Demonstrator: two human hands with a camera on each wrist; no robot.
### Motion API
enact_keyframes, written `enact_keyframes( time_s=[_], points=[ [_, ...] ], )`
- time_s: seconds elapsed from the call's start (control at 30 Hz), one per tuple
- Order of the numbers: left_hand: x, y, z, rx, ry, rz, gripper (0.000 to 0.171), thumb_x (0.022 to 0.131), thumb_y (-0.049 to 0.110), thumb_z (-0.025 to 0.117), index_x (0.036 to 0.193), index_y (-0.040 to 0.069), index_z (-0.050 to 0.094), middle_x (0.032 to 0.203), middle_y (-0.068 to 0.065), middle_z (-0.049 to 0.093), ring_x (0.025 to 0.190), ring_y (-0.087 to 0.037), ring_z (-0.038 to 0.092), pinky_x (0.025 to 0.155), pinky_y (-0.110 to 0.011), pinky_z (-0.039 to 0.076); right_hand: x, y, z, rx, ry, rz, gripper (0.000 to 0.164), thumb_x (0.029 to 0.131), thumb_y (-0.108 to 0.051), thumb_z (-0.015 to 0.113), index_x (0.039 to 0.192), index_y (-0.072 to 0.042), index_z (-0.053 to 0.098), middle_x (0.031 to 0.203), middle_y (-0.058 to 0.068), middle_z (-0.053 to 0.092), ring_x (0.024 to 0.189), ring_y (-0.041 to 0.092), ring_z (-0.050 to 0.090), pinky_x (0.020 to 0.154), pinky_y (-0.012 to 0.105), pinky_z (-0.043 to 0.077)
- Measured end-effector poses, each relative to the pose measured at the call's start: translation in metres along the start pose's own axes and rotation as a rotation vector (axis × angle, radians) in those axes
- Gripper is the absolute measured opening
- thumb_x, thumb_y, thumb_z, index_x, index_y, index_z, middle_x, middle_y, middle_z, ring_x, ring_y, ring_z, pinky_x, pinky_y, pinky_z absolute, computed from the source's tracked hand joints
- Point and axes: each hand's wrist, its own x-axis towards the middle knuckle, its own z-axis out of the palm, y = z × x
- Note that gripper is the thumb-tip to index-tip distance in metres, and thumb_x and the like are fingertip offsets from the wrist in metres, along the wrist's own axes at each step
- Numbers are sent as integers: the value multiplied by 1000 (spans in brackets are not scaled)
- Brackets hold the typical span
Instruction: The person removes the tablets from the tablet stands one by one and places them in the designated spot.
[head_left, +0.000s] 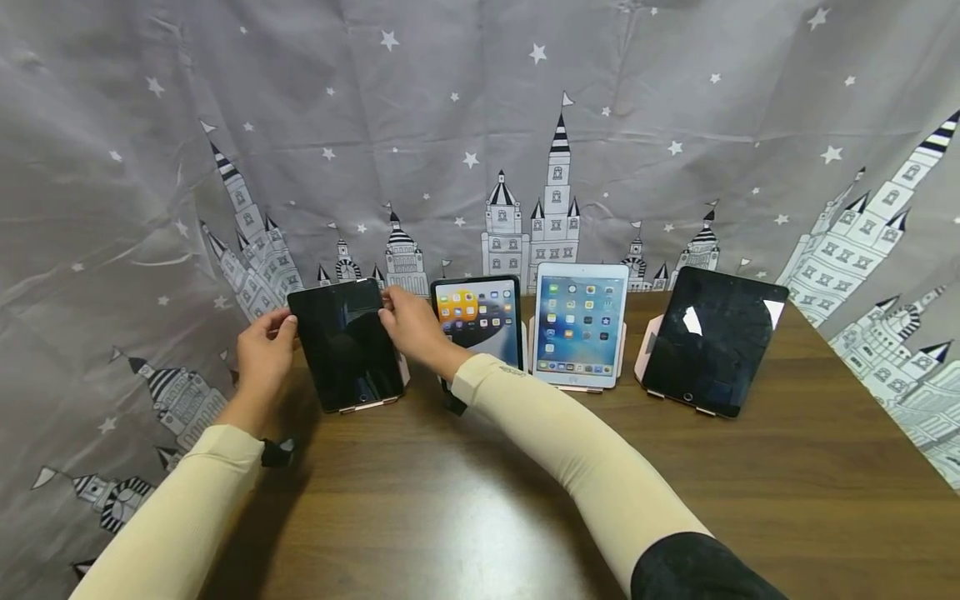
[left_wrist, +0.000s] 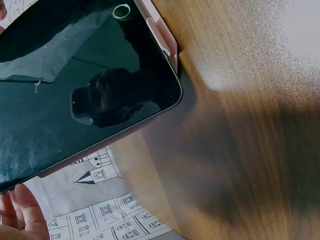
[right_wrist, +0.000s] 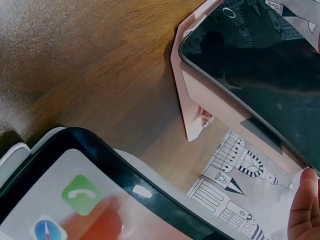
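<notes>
A black-screened tablet [head_left: 347, 346] with a round home button leans on a pink stand [right_wrist: 192, 92] at the left of the table. At its upper left edge, my left hand [head_left: 264, 354] pinches the tablet between thumb and fingers. My right hand [head_left: 415, 325] holds the opposite edge near the top corner, with the thumb in front. In the right wrist view, the thumb [right_wrist: 304, 200] shows at the tablet's rim. The lower edge of the tablet rests on the stand's lip [left_wrist: 159, 35]. Fingers behind the tablet are mostly hidden.
To the right stand a lit dark-framed tablet [head_left: 480, 308], partly behind my right forearm, a lit white tablet [head_left: 581, 325], and another dark-screened tablet [head_left: 712, 342] on its own stand. A grey castle-print curtain [head_left: 420, 108] hangs behind the wooden table [head_left: 465, 492].
</notes>
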Motion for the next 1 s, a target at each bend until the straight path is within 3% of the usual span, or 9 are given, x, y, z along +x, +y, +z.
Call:
enact_keyframes(
  time_s=[0.33, 0.5, 0.67, 0.87, 1.0],
  points=[
    [0, -3, -1, -51, 17, -24, 37, 102, 24, 55, 127, -2, 61, 106, -5, 62, 81, 1, 57, 72, -11, 51, 1, -2, -1, 39, 26, -16, 20, 102, -16, 57, 118, -5, 61, 102, 5, 69, 83, 11, 61, 74, 22, 48],
    [-2, 0, -1, -100, 17, -29, 33, 101, 22, 56, 121, -5, 61, 93, 4, 59, 74, 2, 58, 68, -12, 53, 2, 0, 0, 20, 64, -29, 15, 101, -19, 59, 110, -7, 62, 95, 3, 68, 79, 11, 60, 71, 23, 48],
    [-3, 2, -2, -97, 30, -21, 29, 101, 20, 58, 116, -4, 62, 89, 5, 59, 69, 3, 59, 66, -11, 52, 2, 0, -1, 31, 77, -50, 11, 100, -17, 60, 104, -7, 61, 88, 1, 65, 75, 11, 58, 68, 23, 46],
    [-6, 4, -4, -69, 16, -32, 33, 101, 21, 57, 121, -5, 60, 98, -2, 60, 71, 3, 58, 67, -11, 52, 0, -1, -1, 23, 96, -67, 9, 100, -16, 61, 101, -7, 61, 85, 1, 62, 75, 12, 57, 67, 23, 45],
    [-8, 5, -2, -67, 38, 5, 30, 101, 19, 58, 117, -6, 61, 92, 2, 59, 66, 5, 58, 64, -9, 50, -2, 0, -2, 21, 114, -81, 9, 100, -15, 61, 100, -6, 60, 86, 3, 63, 76, 13, 58, 68, 24, 46]
  ],
)
